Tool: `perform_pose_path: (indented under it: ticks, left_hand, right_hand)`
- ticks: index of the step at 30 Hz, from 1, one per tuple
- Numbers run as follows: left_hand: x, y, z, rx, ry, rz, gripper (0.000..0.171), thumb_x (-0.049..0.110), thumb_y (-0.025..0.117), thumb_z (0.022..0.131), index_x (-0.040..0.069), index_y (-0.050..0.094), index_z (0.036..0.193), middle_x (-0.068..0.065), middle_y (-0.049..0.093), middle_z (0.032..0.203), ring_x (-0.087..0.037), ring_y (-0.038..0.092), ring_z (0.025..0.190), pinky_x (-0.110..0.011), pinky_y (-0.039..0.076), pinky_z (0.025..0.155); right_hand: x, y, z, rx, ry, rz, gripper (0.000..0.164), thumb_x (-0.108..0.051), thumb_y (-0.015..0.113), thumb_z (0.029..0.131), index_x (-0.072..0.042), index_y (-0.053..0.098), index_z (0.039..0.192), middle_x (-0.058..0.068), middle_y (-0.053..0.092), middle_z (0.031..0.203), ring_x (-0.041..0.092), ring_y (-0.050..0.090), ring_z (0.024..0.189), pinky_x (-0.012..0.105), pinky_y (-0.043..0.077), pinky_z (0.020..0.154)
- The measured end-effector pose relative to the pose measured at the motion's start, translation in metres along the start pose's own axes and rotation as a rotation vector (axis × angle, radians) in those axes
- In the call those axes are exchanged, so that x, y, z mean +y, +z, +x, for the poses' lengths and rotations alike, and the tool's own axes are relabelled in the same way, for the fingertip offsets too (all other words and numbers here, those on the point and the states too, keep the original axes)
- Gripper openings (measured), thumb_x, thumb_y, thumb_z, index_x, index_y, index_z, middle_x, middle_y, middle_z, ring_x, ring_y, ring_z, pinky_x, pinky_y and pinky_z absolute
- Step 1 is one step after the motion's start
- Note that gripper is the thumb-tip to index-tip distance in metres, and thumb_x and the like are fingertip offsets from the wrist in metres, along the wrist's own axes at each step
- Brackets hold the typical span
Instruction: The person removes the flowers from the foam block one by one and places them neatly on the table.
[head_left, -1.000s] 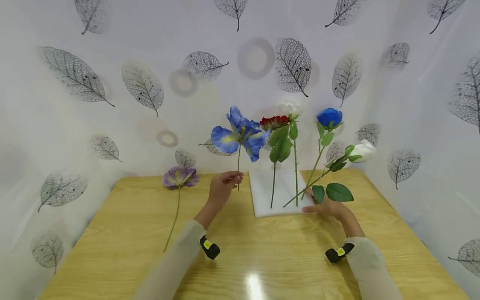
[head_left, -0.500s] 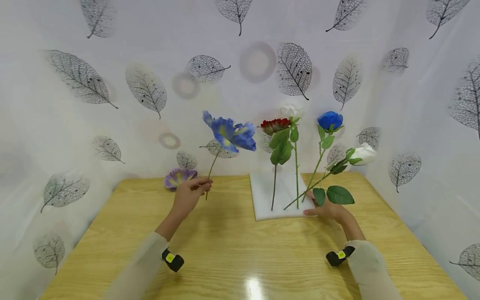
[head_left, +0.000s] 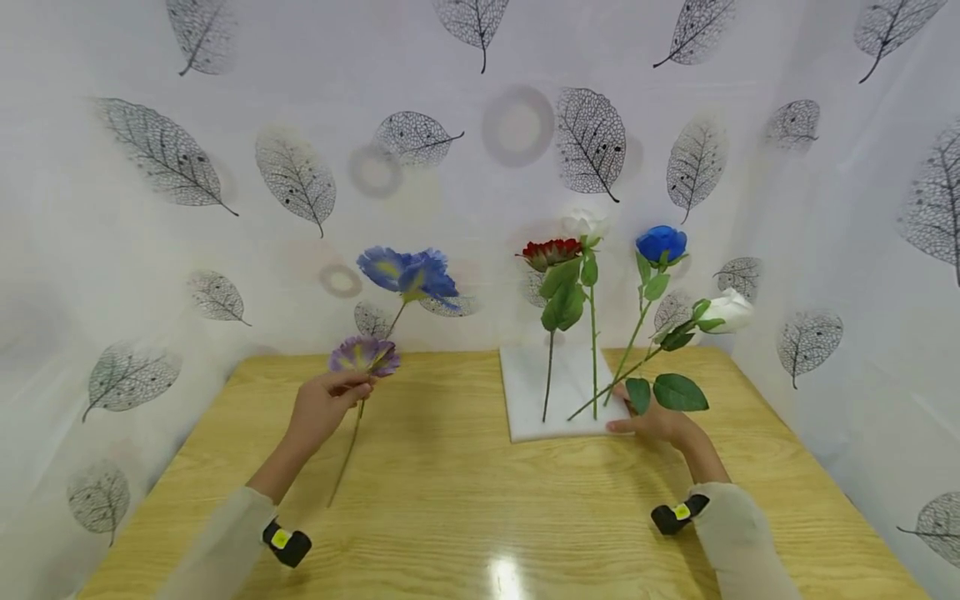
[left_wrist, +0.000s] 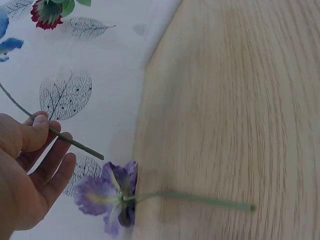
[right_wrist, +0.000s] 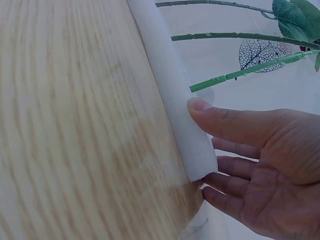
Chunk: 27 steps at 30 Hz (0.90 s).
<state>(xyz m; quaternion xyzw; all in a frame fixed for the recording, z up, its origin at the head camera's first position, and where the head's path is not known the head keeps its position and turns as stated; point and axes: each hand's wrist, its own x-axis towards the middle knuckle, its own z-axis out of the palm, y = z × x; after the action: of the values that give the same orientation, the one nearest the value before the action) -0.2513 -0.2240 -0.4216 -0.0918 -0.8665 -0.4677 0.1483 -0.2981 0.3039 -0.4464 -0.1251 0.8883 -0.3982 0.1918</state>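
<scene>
My left hand (head_left: 321, 410) pinches the thin stem of a blue artificial iris (head_left: 411, 275) between thumb and fingers; its bloom leans up and to the right. Just behind that hand a purple artificial flower (head_left: 365, 356) lies on the table, its stem partly hidden. In the left wrist view the held stem's bare lower end (left_wrist: 95, 153) points toward the purple flower. At the right, my right hand (head_left: 662, 422) holds the corner of a white foam board (head_left: 525, 410), thumb (right_wrist: 220, 120) on it and fingers around its side. Several flower stems stand in the board.
In the board are a red flower (head_left: 551, 252), an upright white rose (head_left: 585, 223), a blue rose (head_left: 662, 243) and a white rose (head_left: 726, 312) slanting right over my right hand. The wooden table (head_left: 450, 500) ends at a leaf-printed curtain (head_left: 450, 200) behind.
My left hand has moved left with the blue iris, away from the board to beside the purple flower; the bloom turned. My right hand stays at the board.
</scene>
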Motion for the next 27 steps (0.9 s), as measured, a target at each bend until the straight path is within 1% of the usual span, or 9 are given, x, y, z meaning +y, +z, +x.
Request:
perform_pose_path:
  ticks: [5, 7, 9, 13, 16, 17, 22, 25, 27]
  left_hand:
    - [-0.005, -0.017, -0.008, 0.006, -0.024, 0.072, 0.02, 0.011, 0.071, 0.096, 0.0, 0.077, 0.112, -0.018, 0.078, 0.104, 0.0, 0.071, 0.081, -0.019, 0.059, 0.07]
    - [-0.007, -0.022, -0.01, 0.007, -0.033, 0.108, 0.021, 0.012, 0.071, 0.096, 0.001, 0.077, 0.113, -0.018, 0.078, 0.104, 0.001, 0.07, 0.08, -0.02, 0.059, 0.07]
    - [-0.01, -0.027, -0.014, 0.001, -0.041, 0.141, 0.022, 0.014, 0.071, 0.096, 0.001, 0.077, 0.114, -0.017, 0.078, 0.104, -0.002, 0.071, 0.08, -0.02, 0.059, 0.07]
    - [-0.013, -0.037, -0.021, -0.026, -0.07, 0.187, 0.026, 0.016, 0.071, 0.097, 0.0, 0.075, 0.117, -0.018, 0.077, 0.107, -0.019, 0.075, 0.084, -0.02, 0.059, 0.068]
    - [-0.015, -0.044, -0.026, -0.045, -0.083, 0.221, 0.027, 0.016, 0.071, 0.097, -0.001, 0.075, 0.118, -0.019, 0.077, 0.109, -0.027, 0.076, 0.084, -0.021, 0.059, 0.066]
    - [-0.015, -0.046, -0.027, -0.05, -0.085, 0.23, 0.027, 0.016, 0.071, 0.097, -0.001, 0.075, 0.118, -0.02, 0.076, 0.11, -0.028, 0.076, 0.083, -0.021, 0.059, 0.066]
    - [-0.018, -0.058, -0.032, -0.071, -0.062, 0.283, 0.025, 0.017, 0.073, 0.095, 0.0, 0.077, 0.113, -0.017, 0.078, 0.099, -0.022, 0.075, 0.075, -0.022, 0.058, 0.061]
    - [-0.019, -0.064, -0.036, -0.094, -0.087, 0.301, 0.024, 0.017, 0.073, 0.095, 0.0, 0.077, 0.113, -0.015, 0.079, 0.097, -0.021, 0.075, 0.075, -0.023, 0.056, 0.059]
    - [-0.02, -0.067, -0.038, -0.112, -0.114, 0.31, 0.025, 0.017, 0.073, 0.095, 0.0, 0.076, 0.113, -0.016, 0.078, 0.097, -0.024, 0.075, 0.076, -0.025, 0.055, 0.058]
  right_hand:
    - [-0.003, 0.002, -0.002, -0.003, 0.025, 0.016, 0.098, -0.029, 0.077, 0.093, 0.01, 0.015, 0.159, 0.037, 0.006, 0.163, 0.057, -0.002, 0.151, 0.072, 0.011, 0.119]
    - [-0.003, 0.003, -0.002, -0.006, 0.037, 0.013, 0.098, -0.03, 0.076, 0.093, 0.009, 0.014, 0.159, 0.037, 0.005, 0.164, 0.056, -0.003, 0.151, 0.073, 0.01, 0.119]
    - [-0.004, 0.003, -0.003, -0.011, 0.047, 0.012, 0.1, -0.031, 0.076, 0.093, 0.008, 0.012, 0.16, 0.036, 0.004, 0.164, 0.056, -0.004, 0.151, 0.073, 0.01, 0.119]
    - [-0.004, 0.003, -0.003, -0.011, 0.06, 0.001, 0.1, -0.033, 0.076, 0.093, 0.006, 0.012, 0.16, 0.035, 0.004, 0.164, 0.056, -0.004, 0.151, 0.073, 0.01, 0.119]
    - [-0.004, 0.003, -0.003, -0.01, 0.059, -0.003, 0.1, -0.032, 0.076, 0.093, 0.006, 0.013, 0.16, 0.035, 0.004, 0.164, 0.056, -0.004, 0.151, 0.074, 0.01, 0.118]
    - [-0.004, 0.003, -0.003, -0.012, 0.059, -0.002, 0.1, -0.032, 0.076, 0.093, 0.006, 0.012, 0.16, 0.035, 0.004, 0.165, 0.056, -0.005, 0.151, 0.073, 0.009, 0.119]
    - [-0.003, 0.001, -0.002, -0.021, 0.055, -0.001, 0.101, -0.033, 0.075, 0.094, 0.006, 0.01, 0.161, 0.034, 0.001, 0.165, 0.055, -0.008, 0.151, 0.073, 0.007, 0.119]
    - [-0.001, 0.001, 0.0, -0.014, 0.042, -0.008, 0.1, -0.033, 0.075, 0.094, 0.007, 0.011, 0.16, 0.034, 0.003, 0.165, 0.055, -0.005, 0.151, 0.072, 0.008, 0.12]
    - [0.0, 0.002, 0.001, -0.004, 0.033, -0.012, 0.099, -0.033, 0.075, 0.094, 0.007, 0.013, 0.16, 0.034, 0.006, 0.165, 0.055, -0.002, 0.152, 0.072, 0.01, 0.12]
